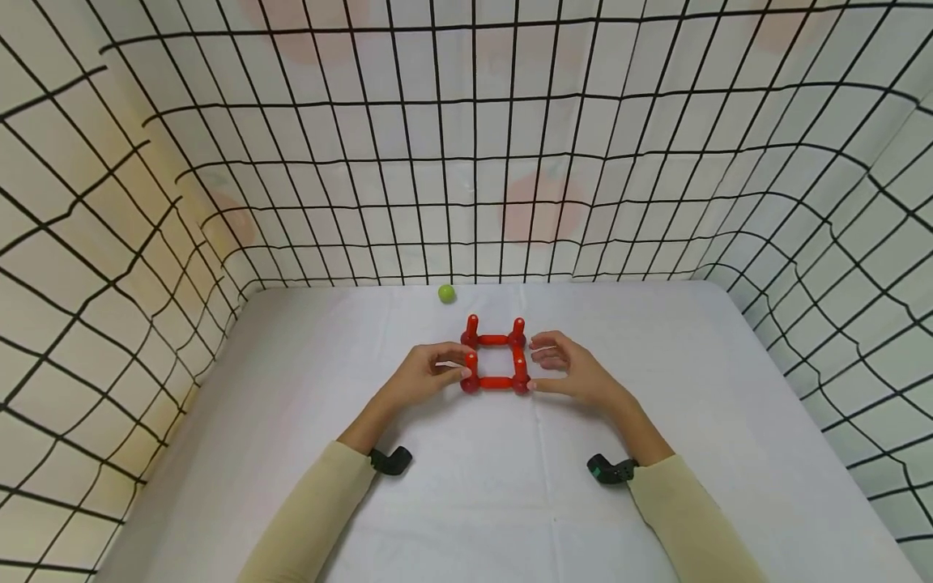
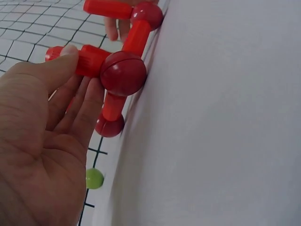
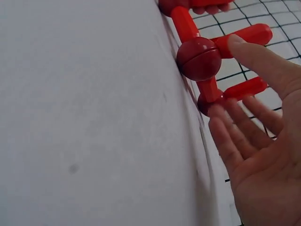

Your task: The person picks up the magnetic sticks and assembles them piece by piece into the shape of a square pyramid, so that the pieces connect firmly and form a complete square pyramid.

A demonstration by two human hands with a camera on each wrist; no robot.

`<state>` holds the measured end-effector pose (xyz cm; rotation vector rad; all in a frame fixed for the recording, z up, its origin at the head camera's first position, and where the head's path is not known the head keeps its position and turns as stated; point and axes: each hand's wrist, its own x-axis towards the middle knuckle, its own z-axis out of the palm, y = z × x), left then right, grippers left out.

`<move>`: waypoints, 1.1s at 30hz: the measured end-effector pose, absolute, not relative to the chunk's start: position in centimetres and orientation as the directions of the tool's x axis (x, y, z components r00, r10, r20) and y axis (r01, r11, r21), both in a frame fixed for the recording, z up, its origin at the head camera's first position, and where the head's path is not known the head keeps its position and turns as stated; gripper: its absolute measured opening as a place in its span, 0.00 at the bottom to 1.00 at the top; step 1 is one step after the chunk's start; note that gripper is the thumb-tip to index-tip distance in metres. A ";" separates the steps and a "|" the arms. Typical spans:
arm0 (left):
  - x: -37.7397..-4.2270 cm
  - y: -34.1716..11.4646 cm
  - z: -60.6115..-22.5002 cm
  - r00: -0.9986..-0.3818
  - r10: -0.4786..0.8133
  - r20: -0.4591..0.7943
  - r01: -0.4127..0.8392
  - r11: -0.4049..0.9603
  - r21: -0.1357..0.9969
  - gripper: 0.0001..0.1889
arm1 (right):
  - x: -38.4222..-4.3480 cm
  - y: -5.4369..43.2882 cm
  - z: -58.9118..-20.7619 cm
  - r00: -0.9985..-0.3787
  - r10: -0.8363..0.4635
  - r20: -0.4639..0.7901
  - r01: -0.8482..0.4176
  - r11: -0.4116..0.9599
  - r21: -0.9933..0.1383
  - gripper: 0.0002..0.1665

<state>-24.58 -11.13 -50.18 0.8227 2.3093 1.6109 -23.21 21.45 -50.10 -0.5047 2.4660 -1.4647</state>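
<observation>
A square frame of red rods (image 1: 496, 382) joined by dark red balls (image 2: 123, 74) lies on the white table, with a short red rod standing up from each corner. At the frame's near left corner, my left hand (image 1: 425, 375) pinches the upright rod (image 2: 88, 62) between thumb and fingers. My right hand (image 1: 579, 374) is beside the right side. Its thumb touches the near right upright rod (image 3: 249, 37), while the other fingers stretch loosely toward the far right ball (image 3: 207, 104) without curling round anything.
Behind the frame, a small green ball (image 1: 446, 294) lies near the table's back edge. Black wire mesh (image 1: 474, 158) rises along the back and both sides of the white table (image 1: 466, 502). Each wrist wears a small black camera (image 1: 392, 461).
</observation>
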 end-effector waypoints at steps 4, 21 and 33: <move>-24.4 -11.0 -50.1 -0.827 0.543 0.144 0.322 0.250 0.913 0.18 | -22.7 21.2 -49.5 -0.891 -0.450 0.059 -0.265 0.410 -0.873 0.29; -24.2 -9.8 -49.9 -0.868 0.470 0.162 0.354 0.355 0.865 0.21 | -23.0 17.9 -49.7 -0.912 -0.392 0.125 -0.297 0.417 -0.859 0.19; -24.5 -8.7 -50.5 -0.864 0.462 0.202 0.403 0.393 0.826 0.21 | -23.0 17.2 -49.8 -0.925 -0.359 0.123 -0.271 0.399 -0.876 0.18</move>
